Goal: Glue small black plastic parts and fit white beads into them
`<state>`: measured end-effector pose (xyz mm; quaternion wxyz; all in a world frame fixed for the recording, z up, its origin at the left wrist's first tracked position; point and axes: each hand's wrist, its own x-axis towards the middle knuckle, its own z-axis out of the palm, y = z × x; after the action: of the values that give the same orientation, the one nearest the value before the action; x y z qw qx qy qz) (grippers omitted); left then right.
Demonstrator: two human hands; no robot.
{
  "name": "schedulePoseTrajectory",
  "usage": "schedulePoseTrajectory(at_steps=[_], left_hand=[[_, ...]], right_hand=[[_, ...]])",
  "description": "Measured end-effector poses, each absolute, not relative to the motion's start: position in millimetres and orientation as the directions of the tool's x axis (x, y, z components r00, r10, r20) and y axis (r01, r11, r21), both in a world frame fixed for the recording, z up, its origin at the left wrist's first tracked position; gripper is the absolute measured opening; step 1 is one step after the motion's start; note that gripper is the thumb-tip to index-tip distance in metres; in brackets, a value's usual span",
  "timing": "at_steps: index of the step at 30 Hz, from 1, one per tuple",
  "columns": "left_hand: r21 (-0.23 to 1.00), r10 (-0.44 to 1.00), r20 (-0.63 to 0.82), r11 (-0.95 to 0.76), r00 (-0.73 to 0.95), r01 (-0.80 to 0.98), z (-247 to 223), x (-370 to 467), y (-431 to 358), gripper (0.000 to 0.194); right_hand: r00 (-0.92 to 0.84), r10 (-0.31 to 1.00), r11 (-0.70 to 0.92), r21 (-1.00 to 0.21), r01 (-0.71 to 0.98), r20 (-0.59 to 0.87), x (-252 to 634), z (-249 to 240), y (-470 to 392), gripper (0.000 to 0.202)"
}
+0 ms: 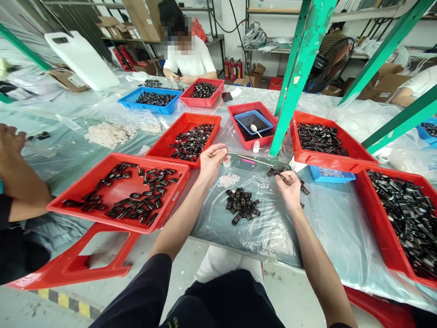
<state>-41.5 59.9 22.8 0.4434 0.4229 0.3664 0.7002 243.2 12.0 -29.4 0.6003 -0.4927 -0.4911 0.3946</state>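
My left hand (211,161) is raised over the table with thumb and fingertips pinched together; whatever is between them is too small to make out. Just below its fingertips stands a small white cap-like piece (227,163). My right hand (289,186) is closed at the fingertips on a small black part, with more glossy black parts (305,188) lying beside it. A heap of black parts (241,203) sits on the plastic-covered table between my forearms. Behind the heap are a pile of tiny white pieces (228,180) and a few scattered ones (264,185).
Red trays of black parts stand left (118,218), behind (160,148) and right (392,246). A green post (293,86) rises ahead, near a small white bottle (256,146) and a pink stick (248,161). One person (191,61) sits opposite; another's arm (20,177) is at left.
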Motion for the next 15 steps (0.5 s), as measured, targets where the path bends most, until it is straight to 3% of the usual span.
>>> schedulePoseTrajectory(at_steps=[5, 8, 11, 13, 15], left_hand=[[0.929, 0.93, 0.359, -0.364, -0.079, -0.064, 26, -35, 62, 0.048], [0.856, 0.905, 0.399, -0.426, 0.149, 0.294, 27, -23, 76, 0.03], [0.49, 0.886, 0.271, -0.463, 0.375, 0.739, 24, -6, 96, 0.024], [0.218, 0.89, 0.133, -0.455, 0.436, 0.863, 19, 5, 108, 0.027], [0.11, 0.887, 0.07, -0.461, 0.456, 0.88, 14, 14, 117, 0.028]], right_hand=[[0.19, 0.961, 0.203, -0.979, 0.005, 0.2, 242, -24, 9, 0.035], [0.169, 0.966, 0.193, -0.981, 0.021, 0.194, 241, -20, 7, 0.032], [0.178, 0.966, 0.187, -0.982, 0.032, 0.189, 240, -18, 6, 0.034], [0.177, 0.968, 0.178, -0.984, 0.001, 0.175, 240, -16, 6, 0.037], [0.155, 0.976, 0.163, -0.986, -0.045, 0.155, 239, -16, 6, 0.041]])
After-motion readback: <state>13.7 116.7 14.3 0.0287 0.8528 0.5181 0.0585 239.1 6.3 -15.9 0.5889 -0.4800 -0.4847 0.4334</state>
